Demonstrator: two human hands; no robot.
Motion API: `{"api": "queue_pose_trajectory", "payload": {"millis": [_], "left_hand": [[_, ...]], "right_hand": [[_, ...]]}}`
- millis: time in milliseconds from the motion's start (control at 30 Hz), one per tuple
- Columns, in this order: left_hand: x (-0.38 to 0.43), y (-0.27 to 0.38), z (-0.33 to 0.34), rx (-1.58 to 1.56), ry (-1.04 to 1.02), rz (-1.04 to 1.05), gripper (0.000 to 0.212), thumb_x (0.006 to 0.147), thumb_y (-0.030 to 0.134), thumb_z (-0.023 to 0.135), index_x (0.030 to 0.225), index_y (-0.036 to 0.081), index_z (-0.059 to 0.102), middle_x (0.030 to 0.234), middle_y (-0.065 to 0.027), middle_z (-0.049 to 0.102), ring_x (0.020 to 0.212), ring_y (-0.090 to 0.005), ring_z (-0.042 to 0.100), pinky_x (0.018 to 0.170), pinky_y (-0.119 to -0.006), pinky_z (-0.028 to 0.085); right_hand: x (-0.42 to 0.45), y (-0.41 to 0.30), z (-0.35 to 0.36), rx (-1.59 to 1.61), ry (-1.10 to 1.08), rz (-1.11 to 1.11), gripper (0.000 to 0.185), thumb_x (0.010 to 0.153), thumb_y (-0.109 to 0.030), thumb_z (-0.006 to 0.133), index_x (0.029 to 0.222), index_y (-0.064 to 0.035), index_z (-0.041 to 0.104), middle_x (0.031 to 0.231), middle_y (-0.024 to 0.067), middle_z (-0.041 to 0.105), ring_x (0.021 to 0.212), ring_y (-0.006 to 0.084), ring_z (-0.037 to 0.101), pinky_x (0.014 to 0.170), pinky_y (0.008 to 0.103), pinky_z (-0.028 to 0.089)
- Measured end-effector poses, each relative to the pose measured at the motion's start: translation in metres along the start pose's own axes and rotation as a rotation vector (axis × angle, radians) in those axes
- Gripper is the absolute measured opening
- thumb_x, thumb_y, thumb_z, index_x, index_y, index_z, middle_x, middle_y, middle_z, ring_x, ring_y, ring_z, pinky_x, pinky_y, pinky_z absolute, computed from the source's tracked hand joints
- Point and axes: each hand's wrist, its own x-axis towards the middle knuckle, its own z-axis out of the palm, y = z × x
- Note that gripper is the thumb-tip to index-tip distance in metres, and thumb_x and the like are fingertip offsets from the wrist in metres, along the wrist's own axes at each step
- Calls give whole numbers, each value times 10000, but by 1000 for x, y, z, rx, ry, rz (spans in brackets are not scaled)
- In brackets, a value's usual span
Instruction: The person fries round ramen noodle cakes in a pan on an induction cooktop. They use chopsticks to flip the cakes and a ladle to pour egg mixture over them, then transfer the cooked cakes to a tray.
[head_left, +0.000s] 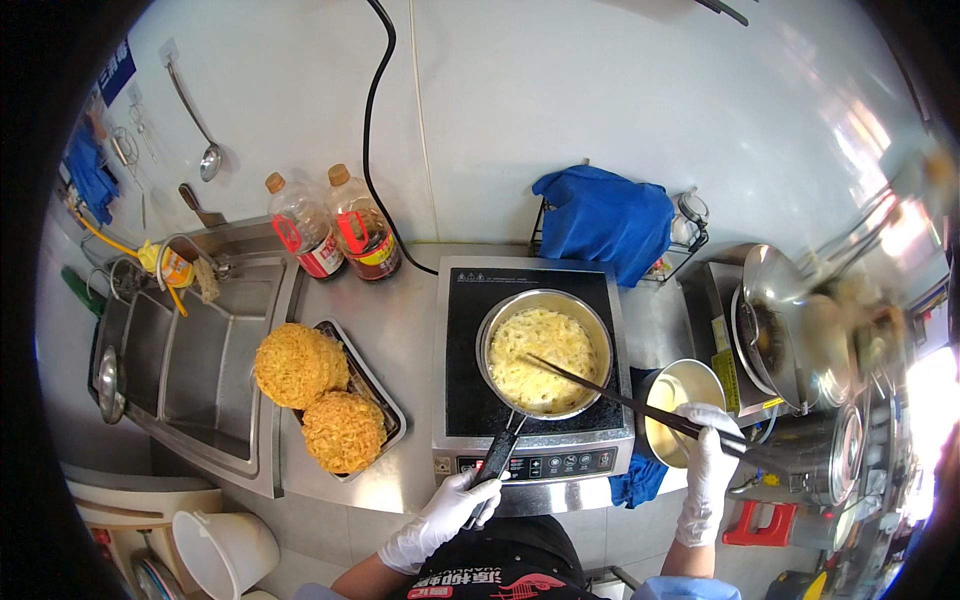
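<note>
A steel saucepan (487, 330) stands on a black induction cooker (465, 300), a pale yellow batter-like food (544, 349) foaming in it. My left hand (457, 506), in a white glove, is closed around the pan's black handle (496, 454). Gloved in white too, my right hand (709, 450) grips long dark chopsticks (622, 400), whose tips touch the food. Just beyond that hand is a metal pot (694, 375) of pale yellow liquid (664, 412). On a dark tray (397, 416) to the left lie two golden fried round cakes (300, 365), (343, 433).
Two sauce bottles (304, 232), (364, 232) stand behind the tray, left of the cooker. A steel sink (217, 360) is farther left. Blue cloth (607, 217) covers a rack behind the cooker; another cloth (637, 480) hangs at its right front. A wok (772, 330) stands right.
</note>
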Motion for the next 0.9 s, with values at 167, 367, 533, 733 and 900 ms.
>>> {"api": "queue_pose_trajectory", "payload": {"millis": [167, 367, 533, 733, 900], "left_hand": [[1, 0, 0, -14, 1, -7, 294, 977, 173, 577, 1212, -3, 564, 716, -7, 545, 528, -74, 515, 446, -219, 405], [0, 1, 2, -2, 14, 5, 257, 978, 186, 575, 1160, 4, 574, 717, -9, 560, 524, -77, 515, 455, -216, 404], [0, 1, 4, 1, 22, 7, 244, 976, 194, 580, 1143, 17, 578, 723, -8, 565, 519, -73, 514, 454, -215, 397], [0, 0, 4, -4, 24, -4, 200, 971, 202, 588, 1078, 33, 586, 733, -13, 582, 524, -76, 527, 455, -208, 385], [1, -2, 2, 17, 16, -3, 280, 974, 219, 589, 1184, 34, 582, 722, 8, 565, 515, -64, 515, 431, -204, 363]], "right_hand": [[-42, -19, 13, -231, 137, -77, 221, 894, -159, 618, 976, 41, 662, 1040, 172, 670, 962, 267, 646, 935, 383, 482], [-81, -19, 49, -520, -32, -257, 175, 842, -35, 684, 1012, 5, 682, 1027, 193, 685, 971, 311, 669, 888, 373, 522], [-88, -6, 72, -575, -145, -386, 390, 728, 78, 728, 1101, -21, 673, 1049, 203, 669, 977, 350, 669, 866, 379, 540], [-85, 7, 83, -632, -208, -415, 399, 716, 31, 752, 1103, -12, 666, 1048, 209, 666, 936, 373, 672, 818, 400, 552], [-81, 10, 91, -652, -267, -418, 445, 699, 13, 761, 1127, -22, 645, 1062, 217, 653, 948, 381, 663, 813, 418, 554]]}}
